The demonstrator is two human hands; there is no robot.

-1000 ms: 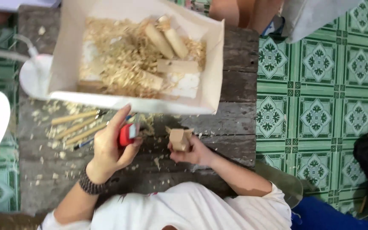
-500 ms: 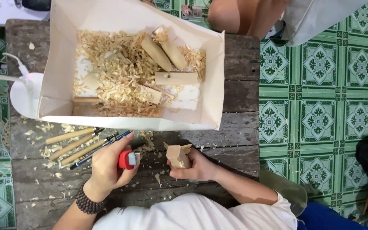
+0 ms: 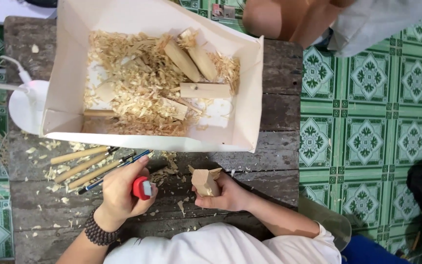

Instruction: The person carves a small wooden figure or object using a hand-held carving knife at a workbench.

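My left hand (image 3: 118, 195), with a dark bead bracelet on the wrist, is closed around a red-handled cutter (image 3: 141, 188). My right hand (image 3: 228, 198) grips a small pale carved wood piece (image 3: 204, 181) with pointed corners, held upright just above the dark wooden table (image 3: 279, 156). The two hands are a short gap apart, and the cutter is not touching the wood. Loose chips lie on the table between them.
A white cardboard box (image 3: 251, 98) beyond my hands holds wood shavings (image 3: 133, 83) and several wood blocks. Wooden-handled carving tools (image 3: 81, 166) lie left of my hand. A white lamp base (image 3: 23, 105) stands at the left. Another person's knee (image 3: 279, 19) is at the top, above green tiled floor.
My left hand with the red cutter has dropped back from the box edge toward my body. The right hand keeps the wood piece, tilted a little more upright.
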